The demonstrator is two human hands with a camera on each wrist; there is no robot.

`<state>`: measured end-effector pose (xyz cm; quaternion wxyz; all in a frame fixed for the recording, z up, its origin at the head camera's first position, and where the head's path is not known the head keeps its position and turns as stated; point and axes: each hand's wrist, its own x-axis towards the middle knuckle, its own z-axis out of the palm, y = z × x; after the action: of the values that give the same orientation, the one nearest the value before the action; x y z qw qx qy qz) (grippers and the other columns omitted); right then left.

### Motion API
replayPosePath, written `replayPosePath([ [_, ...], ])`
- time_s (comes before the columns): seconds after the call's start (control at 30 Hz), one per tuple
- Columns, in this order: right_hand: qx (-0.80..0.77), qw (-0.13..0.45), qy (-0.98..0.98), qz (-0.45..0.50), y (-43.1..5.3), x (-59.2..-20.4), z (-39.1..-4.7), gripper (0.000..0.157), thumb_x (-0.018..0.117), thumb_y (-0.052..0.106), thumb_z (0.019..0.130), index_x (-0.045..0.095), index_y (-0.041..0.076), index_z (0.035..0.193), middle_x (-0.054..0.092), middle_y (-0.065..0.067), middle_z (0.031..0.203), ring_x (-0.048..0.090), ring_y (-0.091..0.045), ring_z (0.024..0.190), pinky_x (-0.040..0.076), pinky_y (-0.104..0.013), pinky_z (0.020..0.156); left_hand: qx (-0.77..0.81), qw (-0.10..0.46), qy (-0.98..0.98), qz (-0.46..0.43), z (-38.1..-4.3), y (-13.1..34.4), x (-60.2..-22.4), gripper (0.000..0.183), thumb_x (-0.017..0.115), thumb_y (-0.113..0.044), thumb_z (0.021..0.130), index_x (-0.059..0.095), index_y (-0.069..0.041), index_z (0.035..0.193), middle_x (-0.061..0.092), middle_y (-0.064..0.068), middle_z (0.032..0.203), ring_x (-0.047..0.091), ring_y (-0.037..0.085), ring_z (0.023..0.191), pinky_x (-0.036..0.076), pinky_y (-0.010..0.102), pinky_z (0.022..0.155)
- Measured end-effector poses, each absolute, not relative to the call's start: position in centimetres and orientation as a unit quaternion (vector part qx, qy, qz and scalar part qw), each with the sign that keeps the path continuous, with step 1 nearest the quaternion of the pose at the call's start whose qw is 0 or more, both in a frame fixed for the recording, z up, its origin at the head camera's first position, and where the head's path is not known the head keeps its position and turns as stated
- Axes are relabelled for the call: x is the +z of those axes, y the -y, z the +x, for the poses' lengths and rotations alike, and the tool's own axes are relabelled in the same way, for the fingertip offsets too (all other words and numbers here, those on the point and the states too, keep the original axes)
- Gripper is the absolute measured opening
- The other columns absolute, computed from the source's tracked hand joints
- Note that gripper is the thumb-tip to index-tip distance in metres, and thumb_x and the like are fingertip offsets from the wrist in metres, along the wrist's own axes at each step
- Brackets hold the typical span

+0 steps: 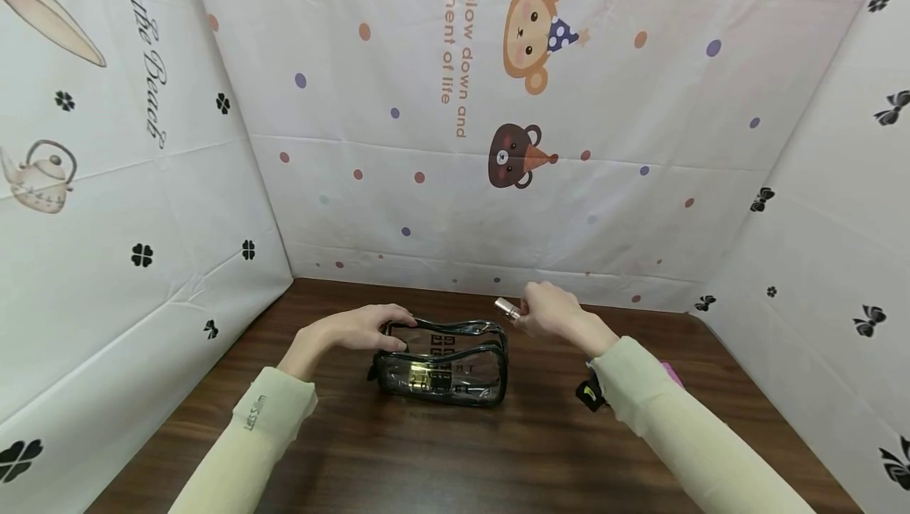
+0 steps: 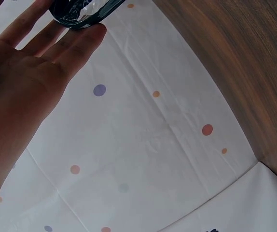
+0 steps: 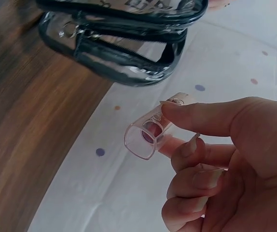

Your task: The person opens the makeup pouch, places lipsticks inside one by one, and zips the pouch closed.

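A clear pouch with black trim (image 1: 472, 376) stands on the table with its top open; dark lettering and a gold-coloured patch show through its side. My left hand (image 1: 362, 328) holds the pouch's left end at the rim. From the left wrist view, that hand's fingers (image 2: 83, 46) touch the dark edge of the pouch. Just right of the pouch and above table height, my right hand (image 1: 550, 310) pinches a lipstick tube (image 3: 153, 126) between thumb and fingers. The tube's clear end points toward the pouch, with something dark red visible inside.
Beside the right forearm lies a black and yellow item (image 1: 588, 394), partly covered by the sleeve. A pink thing (image 1: 671, 374) peeks out behind that sleeve. Printed white cloth walls (image 1: 426, 222) enclose the dark wooden table (image 1: 398, 459) at the back and both sides.
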<state>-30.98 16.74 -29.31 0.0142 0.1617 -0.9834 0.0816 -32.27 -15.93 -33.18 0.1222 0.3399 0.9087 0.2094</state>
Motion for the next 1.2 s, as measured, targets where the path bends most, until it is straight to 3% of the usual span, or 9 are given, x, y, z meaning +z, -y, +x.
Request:
replayPosePath([
  [0.5, 0.059, 0.037, 0.977, 0.204, -13.7, -28.4, -30.7, 0.018, 0.073, 0.023, 0.084, 0.065, 0.014, 0.071, 0.06, 0.003, 0.066, 0.048, -0.012, 0.055, 0.035, -0.027, 0.047, 0.214, 0.125, -0.909, 0.335, -32.3, 16.0, -33.3, 0.048, 0.059, -0.032, 0.095, 0.052, -0.013, 0.138, 0.042, 0.011, 0.148, 0.041, 0.033, 0.137, 0.038, 0.053, 0.107],
  [0.93, 0.066, 0.023, 0.974, 0.217, -11.5, -28.4, -30.2, 0.02, 0.076, 0.023, 0.083, 0.065, 0.011, 0.072, 0.059, 0.002, 0.064, 0.046, -0.012, 0.053, 0.031, -0.026, 0.048, 0.214, 0.123, -0.908, 0.338, -32.4, 15.9, -33.4, 0.048, 0.06, -0.031, 0.095, 0.052, -0.012, 0.138, 0.043, 0.011, 0.148, 0.04, 0.033, 0.137, 0.037, 0.054, 0.108],
  [1.2, 0.067, 0.017, 0.972, 0.224, -10.5, -28.6, -30.1, 0.017, 0.076, 0.025, 0.083, 0.067, 0.014, 0.073, 0.062, 0.003, 0.068, 0.052, -0.013, 0.056, 0.036, -0.028, 0.049, 0.211, 0.123, -0.908, 0.339, -32.4, 16.0, -33.2, 0.049, 0.06, -0.032, 0.094, 0.052, -0.012, 0.138, 0.043, 0.011, 0.148, 0.04, 0.034, 0.137, 0.036, 0.054, 0.108],
])
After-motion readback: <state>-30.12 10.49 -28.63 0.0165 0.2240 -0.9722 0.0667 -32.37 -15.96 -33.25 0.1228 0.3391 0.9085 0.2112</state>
